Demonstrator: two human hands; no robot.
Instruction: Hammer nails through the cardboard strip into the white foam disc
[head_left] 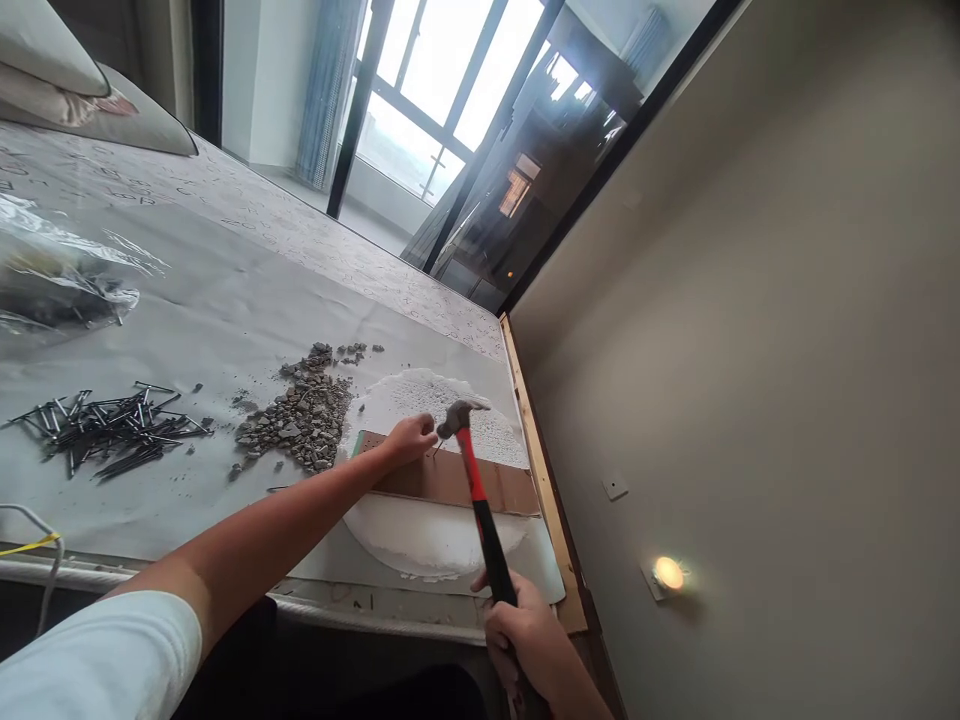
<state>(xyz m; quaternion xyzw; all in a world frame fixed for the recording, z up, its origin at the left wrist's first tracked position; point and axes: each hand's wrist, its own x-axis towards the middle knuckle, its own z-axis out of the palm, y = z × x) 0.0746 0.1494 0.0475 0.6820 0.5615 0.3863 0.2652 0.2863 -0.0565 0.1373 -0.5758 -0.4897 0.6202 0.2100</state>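
My right hand [525, 630] is wrapped round the black grip of a claw hammer [480, 490] with a red shaft and a metal head. The hammer is raised, its head close to the fingers of my left hand [411, 438]. Those fingers are closed in a pinch at a thin nail [436, 450], which slants over a flat brown board [450, 478]. Under the board lies a round white foam-like slab [420, 540] with a rough, pitted surface. The nail's tip is too small to tell whether it has entered the board.
Left of the slab sits a heap of grey stone chips [304, 415]. Farther left are a pile of loose nails [112, 430] and a clear plastic bag [60, 270]. A grey sheet [225, 300] covers the surface. A wooden edge [536, 440] and wall [735, 350] bound the right.
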